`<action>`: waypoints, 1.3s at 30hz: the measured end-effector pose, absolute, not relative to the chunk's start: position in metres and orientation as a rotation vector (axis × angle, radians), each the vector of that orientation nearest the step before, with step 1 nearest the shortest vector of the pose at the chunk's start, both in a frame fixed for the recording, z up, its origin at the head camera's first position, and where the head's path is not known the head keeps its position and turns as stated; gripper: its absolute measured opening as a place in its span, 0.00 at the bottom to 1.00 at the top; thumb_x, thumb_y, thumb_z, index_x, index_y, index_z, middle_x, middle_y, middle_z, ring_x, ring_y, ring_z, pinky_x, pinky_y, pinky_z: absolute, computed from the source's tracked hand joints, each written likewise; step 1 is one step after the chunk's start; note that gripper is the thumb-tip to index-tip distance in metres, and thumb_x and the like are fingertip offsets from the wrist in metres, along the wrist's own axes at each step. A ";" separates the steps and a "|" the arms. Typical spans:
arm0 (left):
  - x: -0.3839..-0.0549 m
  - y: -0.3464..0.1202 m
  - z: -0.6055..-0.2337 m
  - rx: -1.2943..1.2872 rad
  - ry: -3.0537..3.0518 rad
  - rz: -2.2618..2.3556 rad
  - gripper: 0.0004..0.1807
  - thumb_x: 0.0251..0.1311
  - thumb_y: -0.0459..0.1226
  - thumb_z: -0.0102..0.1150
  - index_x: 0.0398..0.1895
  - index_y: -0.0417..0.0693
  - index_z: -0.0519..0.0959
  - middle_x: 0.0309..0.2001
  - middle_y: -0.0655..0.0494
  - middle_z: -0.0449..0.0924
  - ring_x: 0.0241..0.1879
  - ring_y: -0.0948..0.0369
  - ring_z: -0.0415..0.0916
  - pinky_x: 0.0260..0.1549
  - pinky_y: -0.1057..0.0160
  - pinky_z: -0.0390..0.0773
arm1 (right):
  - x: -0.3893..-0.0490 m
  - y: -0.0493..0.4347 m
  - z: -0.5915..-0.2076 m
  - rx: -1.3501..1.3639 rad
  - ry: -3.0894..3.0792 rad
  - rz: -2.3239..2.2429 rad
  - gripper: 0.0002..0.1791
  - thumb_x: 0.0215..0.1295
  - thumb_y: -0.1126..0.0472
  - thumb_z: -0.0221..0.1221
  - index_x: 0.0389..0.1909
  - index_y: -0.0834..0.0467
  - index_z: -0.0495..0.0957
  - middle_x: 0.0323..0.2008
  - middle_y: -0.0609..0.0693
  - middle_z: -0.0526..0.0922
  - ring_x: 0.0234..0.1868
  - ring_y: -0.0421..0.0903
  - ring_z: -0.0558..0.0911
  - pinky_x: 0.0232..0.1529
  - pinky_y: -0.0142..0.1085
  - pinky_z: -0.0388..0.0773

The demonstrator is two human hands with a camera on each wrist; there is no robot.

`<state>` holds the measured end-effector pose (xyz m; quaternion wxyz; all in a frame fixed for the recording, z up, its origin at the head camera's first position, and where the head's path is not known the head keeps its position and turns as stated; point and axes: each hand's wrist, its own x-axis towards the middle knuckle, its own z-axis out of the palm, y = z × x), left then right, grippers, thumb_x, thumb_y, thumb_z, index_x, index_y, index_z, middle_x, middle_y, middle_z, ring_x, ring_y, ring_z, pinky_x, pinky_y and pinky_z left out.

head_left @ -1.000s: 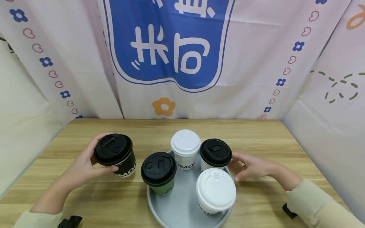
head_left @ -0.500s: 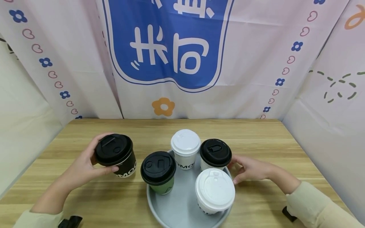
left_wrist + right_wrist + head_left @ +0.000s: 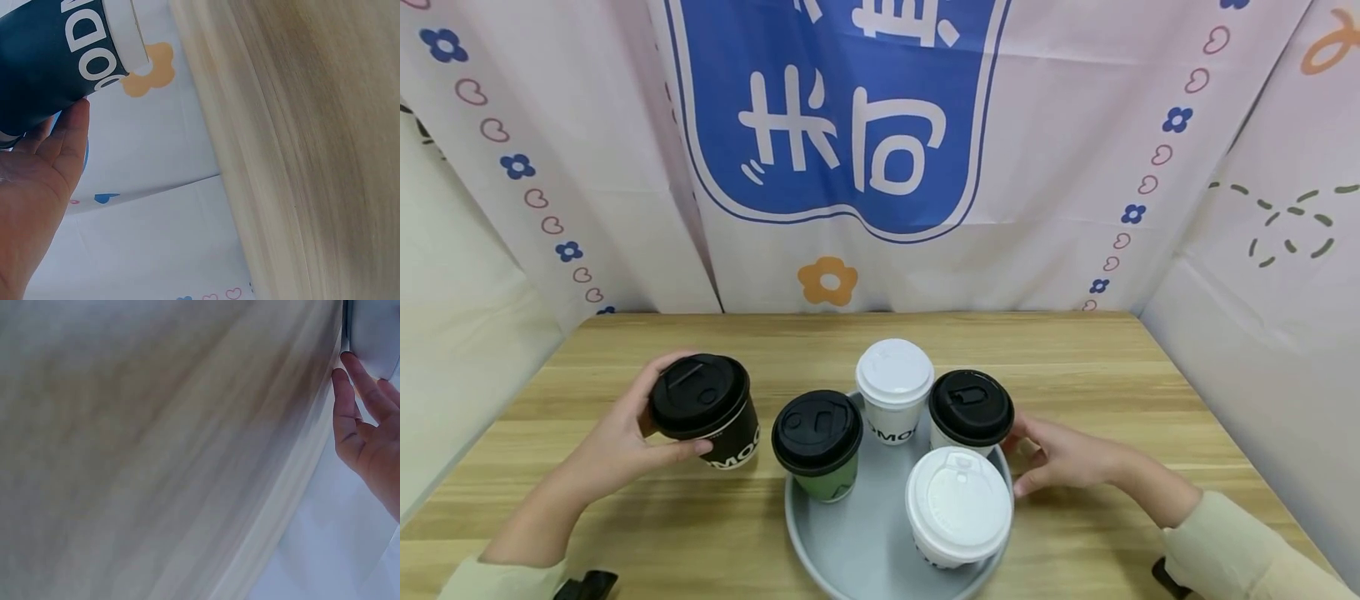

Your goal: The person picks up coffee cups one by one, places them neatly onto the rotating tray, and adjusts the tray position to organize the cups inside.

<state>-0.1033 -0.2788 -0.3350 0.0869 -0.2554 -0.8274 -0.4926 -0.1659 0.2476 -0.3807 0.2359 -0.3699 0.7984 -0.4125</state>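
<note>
My left hand (image 3: 632,425) grips a black paper coffee cup (image 3: 735,437) with a black lid, held slightly tilted over the table's left side. In the left wrist view, fingers (image 3: 74,128) support the cup's dark, white-lettered side. A round grey tray (image 3: 868,542) carries a green cup with a black lid (image 3: 826,479), a white cup with a white lid (image 3: 895,375), a white cup with a black lid (image 3: 972,407) and a larger white cup (image 3: 958,508) in front. My right hand (image 3: 1067,454) touches the tray's right edge, fingers loosely bent, some fingertips hidden.
The wooden table (image 3: 760,342) reaches back to a white cloth (image 3: 1045,208) with a blue printed emblem. Pale cloth walls stand on both sides. The tray's front edge runs out of the head view.
The tray has turned a little clockwise with its cups: the green cup moved back, the rear white cup right, the front white cup left. My left hand has stayed in place.
</note>
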 end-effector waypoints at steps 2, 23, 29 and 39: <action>-0.103 -0.279 -0.335 -0.759 -2.467 -1.467 0.54 0.42 0.16 0.71 0.74 0.40 0.55 0.64 0.60 0.69 0.56 0.72 0.76 0.46 0.74 0.81 | -0.164 0.248 -0.381 -1.001 2.196 -1.138 0.43 0.56 0.54 0.71 0.68 0.65 0.61 0.60 0.64 0.73 0.55 0.34 0.72 0.46 0.37 0.84; -0.103 -0.278 -0.338 -0.747 -2.466 -1.464 0.53 0.42 0.16 0.71 0.74 0.39 0.55 0.63 0.60 0.70 0.55 0.72 0.76 0.46 0.74 0.81 | -0.136 0.246 -0.376 -0.960 2.315 -1.092 0.52 0.56 0.48 0.71 0.73 0.63 0.53 0.62 0.63 0.71 0.56 0.49 0.76 0.44 0.36 0.83; -0.103 -0.277 -0.337 -0.748 -2.463 -1.480 0.53 0.42 0.16 0.70 0.74 0.40 0.55 0.64 0.60 0.70 0.55 0.71 0.76 0.46 0.74 0.81 | -0.128 0.246 -0.377 -0.921 2.347 -1.111 0.51 0.56 0.48 0.71 0.74 0.59 0.54 0.63 0.60 0.72 0.55 0.42 0.76 0.43 0.35 0.83; -0.102 -0.277 -0.338 -0.753 -2.464 -1.495 0.53 0.43 0.16 0.70 0.74 0.40 0.55 0.64 0.60 0.69 0.56 0.71 0.76 0.46 0.74 0.81 | -0.118 0.244 -0.379 -0.980 2.390 -1.126 0.51 0.58 0.51 0.71 0.74 0.61 0.51 0.60 0.62 0.73 0.52 0.46 0.77 0.38 0.33 0.81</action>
